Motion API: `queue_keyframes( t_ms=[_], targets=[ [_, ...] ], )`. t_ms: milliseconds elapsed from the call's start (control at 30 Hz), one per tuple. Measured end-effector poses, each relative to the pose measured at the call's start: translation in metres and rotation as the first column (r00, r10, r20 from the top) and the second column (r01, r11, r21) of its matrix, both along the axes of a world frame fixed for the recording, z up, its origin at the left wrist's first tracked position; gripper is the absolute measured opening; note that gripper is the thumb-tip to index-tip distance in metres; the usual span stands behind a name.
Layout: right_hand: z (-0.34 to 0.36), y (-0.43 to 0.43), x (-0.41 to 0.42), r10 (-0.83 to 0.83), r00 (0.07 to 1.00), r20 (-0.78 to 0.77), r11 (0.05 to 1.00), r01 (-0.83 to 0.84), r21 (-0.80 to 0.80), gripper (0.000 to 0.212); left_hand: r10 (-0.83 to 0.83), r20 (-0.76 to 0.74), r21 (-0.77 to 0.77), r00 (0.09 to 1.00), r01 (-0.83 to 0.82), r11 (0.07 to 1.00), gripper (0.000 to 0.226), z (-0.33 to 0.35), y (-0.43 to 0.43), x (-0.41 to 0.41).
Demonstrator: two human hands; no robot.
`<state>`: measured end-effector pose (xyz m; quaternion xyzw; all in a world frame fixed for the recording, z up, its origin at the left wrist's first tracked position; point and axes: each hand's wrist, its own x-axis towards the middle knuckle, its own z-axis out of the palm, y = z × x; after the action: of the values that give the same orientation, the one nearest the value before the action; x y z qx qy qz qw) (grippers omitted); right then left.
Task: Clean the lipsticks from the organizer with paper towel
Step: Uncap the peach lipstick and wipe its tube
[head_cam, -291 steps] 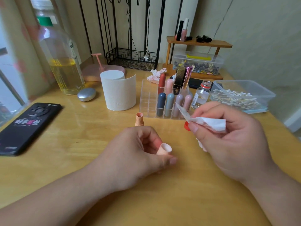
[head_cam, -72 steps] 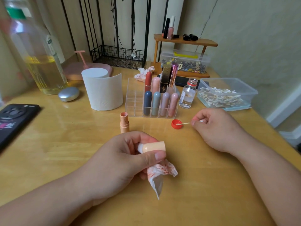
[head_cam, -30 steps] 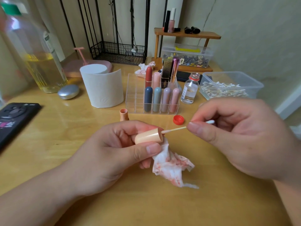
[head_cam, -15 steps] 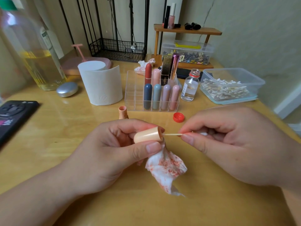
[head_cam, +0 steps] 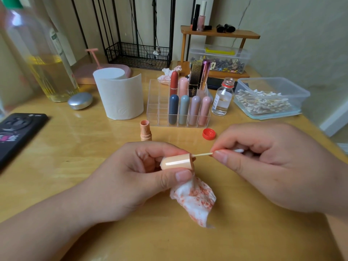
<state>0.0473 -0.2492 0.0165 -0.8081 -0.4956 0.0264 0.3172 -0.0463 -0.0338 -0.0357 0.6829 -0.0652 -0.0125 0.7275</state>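
While gripped, cap [head_cam: 177, 162] lies level, mouth rightward.

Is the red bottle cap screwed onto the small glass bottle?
No, the red cap lies on the table, apart from the open glass bottle.

Cotton swab [head_cam: 202, 154] tip is hidden inside the lipstick cap [head_cam: 177, 162]; paper towel [head_cam: 194, 200] top sits under the left hand [head_cam: 131, 179]. Far-left bottle [head_cam: 43, 59] is blurred, cropped at top. Phone [head_cam: 18, 132] is cropped at the left edge.
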Motion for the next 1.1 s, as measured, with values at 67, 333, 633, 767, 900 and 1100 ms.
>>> queue_keyframes(
  t_ms=[67,333,633,767,900,1100],
  targets=[
    [-0.0011,-0.0003,0.0008,0.001,0.999,-0.052,1.000,-0.001,-0.011,0.012,0.004,-0.005,-0.011,1.000,-0.004,1.000,0.019,-0.0009,0.0000,-0.0004],
    [0.0015,-0.0011,-0.0016,0.109,0.942,-0.319,0.994,-0.104,0.034,0.010,0.002,-0.024,-0.016,1.000,-0.002,1.000,0.018,-0.0032,-0.0015,-0.0003],
    [-0.0027,0.0024,0.0000,0.010,0.974,-0.227,0.997,-0.026,-0.070,0.012,-0.034,-0.028,-0.016,0.999,0.033,0.999,0.015,-0.0035,-0.0021,-0.0004],
    [0.0007,0.0013,-0.0036,0.103,0.919,-0.380,0.990,-0.131,-0.048,0.012,-0.050,-0.024,0.036,0.998,0.051,0.998,0.019,-0.0043,-0.0031,-0.0011],
    [0.0007,0.0037,-0.0043,0.062,0.976,-0.211,0.995,-0.078,-0.068,0.014,-0.047,-0.028,0.042,0.998,0.049,0.998,0.020,-0.0036,-0.0033,-0.0016],
    [-0.0022,0.0067,-0.0028,-0.022,0.981,-0.192,0.992,-0.002,-0.123,0.019,-0.011,-0.022,0.038,1.000,0.012,0.999,0.018,-0.0031,-0.0016,-0.0011]
  ],
)
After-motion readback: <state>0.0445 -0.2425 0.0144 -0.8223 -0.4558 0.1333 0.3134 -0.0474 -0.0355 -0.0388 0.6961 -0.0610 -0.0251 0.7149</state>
